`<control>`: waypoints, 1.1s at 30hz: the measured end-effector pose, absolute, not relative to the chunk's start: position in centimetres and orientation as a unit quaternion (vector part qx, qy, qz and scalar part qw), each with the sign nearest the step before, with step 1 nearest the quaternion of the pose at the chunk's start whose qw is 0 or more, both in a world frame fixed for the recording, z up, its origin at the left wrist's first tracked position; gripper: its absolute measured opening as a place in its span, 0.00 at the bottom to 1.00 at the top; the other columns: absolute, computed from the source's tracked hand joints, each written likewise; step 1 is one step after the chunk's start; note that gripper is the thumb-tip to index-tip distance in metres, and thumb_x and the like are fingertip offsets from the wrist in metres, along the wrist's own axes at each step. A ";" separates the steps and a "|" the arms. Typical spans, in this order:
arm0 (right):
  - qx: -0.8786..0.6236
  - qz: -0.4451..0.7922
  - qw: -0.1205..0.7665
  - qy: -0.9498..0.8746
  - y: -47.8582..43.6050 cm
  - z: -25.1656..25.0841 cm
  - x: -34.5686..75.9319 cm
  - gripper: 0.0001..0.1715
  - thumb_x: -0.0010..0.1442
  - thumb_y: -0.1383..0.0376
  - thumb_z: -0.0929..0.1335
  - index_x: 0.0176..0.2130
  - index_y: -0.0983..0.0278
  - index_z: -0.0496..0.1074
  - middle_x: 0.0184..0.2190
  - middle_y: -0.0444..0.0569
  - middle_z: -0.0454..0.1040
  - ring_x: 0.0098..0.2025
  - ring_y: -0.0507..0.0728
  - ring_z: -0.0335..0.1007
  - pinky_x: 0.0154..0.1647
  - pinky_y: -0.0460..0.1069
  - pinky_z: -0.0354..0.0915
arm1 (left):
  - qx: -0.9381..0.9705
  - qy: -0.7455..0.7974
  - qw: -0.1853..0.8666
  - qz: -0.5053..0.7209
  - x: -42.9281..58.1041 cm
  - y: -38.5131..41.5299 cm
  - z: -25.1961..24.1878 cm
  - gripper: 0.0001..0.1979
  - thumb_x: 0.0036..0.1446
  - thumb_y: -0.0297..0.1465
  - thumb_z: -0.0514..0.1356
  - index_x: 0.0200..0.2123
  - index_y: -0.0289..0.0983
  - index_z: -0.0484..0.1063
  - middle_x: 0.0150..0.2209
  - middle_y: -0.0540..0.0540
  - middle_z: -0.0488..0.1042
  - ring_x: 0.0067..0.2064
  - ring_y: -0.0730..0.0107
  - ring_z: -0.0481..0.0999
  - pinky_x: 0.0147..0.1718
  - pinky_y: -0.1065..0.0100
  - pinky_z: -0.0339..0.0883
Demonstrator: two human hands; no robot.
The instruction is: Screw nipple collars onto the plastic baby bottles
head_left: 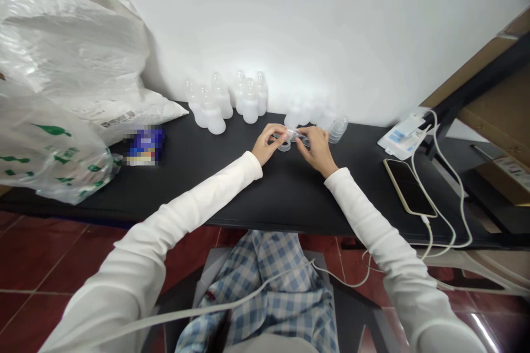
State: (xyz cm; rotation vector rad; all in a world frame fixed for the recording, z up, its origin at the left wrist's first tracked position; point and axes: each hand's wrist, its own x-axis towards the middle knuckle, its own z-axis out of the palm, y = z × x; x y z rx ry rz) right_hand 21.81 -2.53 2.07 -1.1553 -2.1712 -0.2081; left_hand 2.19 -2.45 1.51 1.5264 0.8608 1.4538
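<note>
Left hand (268, 144) and right hand (317, 149), fingers closed, both pinching small clear plastic part (291, 134) just above black tabletop (265, 198). Stacked clear rings (338, 130) near right hand; milky bottles (250, 101) farther left along wall.

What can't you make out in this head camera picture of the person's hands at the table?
Head view:
The small clear piece: the fingers of the left hand and right hand hide much of it, and it is too small to make out its shape.
The blue packet: blurred into blocks, so its print cannot be read.
The cardboard box: cut off by the right edge.
</note>
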 end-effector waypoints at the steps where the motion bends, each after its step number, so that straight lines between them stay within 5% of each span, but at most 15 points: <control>1: -0.439 -0.079 0.328 -0.833 -2.5 2.0 21.9 0.18 0.72 0.55 0.60 0.50 0.62 0.70 0.42 0.53 0.77 0.44 0.61 0.70 0.49 0.56 0.58 | 0.613 0.345 0.410 0.581 2.1 -2.5 1.5 0.11 0.56 0.40 0.68 0.32 0.39 0.76 0.50 0.43 0.74 0.51 0.64 0.75 0.43 0.71 0.68; 7: -0.400 -0.093 0.339 -0.846 -2.4 1.8 22.0 0.15 0.71 0.56 0.62 0.48 0.63 0.69 0.39 0.51 0.76 0.42 0.59 0.71 0.48 0.54 0.56 | 0.624 0.291 0.454 0.566 2.3 -2.6 1.1 0.17 0.54 0.44 0.69 0.35 0.38 0.73 0.56 0.39 0.73 0.57 0.62 0.74 0.52 0.66 0.68; 13: -0.384 -0.087 0.340 -0.854 -2.0 1.4 22.0 0.09 0.69 0.59 0.64 0.45 0.61 0.70 0.38 0.49 0.76 0.39 0.58 0.71 0.45 0.54 0.56 | 0.611 0.288 0.484 0.557 2.4 -1.4 -0.8 0.27 0.50 0.46 0.72 0.43 0.41 0.62 0.44 0.47 0.77 0.41 0.72 0.79 0.42 0.67 0.71; 17: -0.360 -0.072 0.355 -0.860 -1.7 1.2 21.9 0.07 0.70 0.61 0.64 0.40 0.61 0.69 0.35 0.47 0.74 0.34 0.55 0.69 0.42 0.53 0.56 | 0.636 0.307 0.463 0.536 2.2 -1.5 -0.7 0.26 0.56 0.50 0.67 0.48 0.42 0.64 0.37 0.50 0.76 0.34 0.74 0.75 0.39 0.68 0.71; 26: -0.307 -0.145 0.318 -0.885 -1.7 1.5 21.3 0.14 0.73 0.62 0.61 0.36 0.61 0.70 0.34 0.47 0.76 0.33 0.54 0.68 0.39 0.52 0.56 | 0.647 0.377 0.411 0.520 2.8 -2.0 -0.1 0.25 0.61 0.56 0.56 0.34 0.38 0.70 0.25 0.53 0.69 0.25 0.76 0.66 0.27 0.71 0.63; 33: -0.353 -0.142 0.286 -0.879 -1.2 2.4 24.6 0.15 0.74 0.63 0.59 0.50 0.61 0.72 0.36 0.49 0.78 0.37 0.56 0.72 0.42 0.52 0.58 | 0.525 0.523 0.390 0.546 0.1 0.7 -0.4 0.21 0.66 0.48 0.53 0.28 0.39 0.66 0.23 0.52 0.67 0.23 0.75 0.66 0.24 0.71 0.60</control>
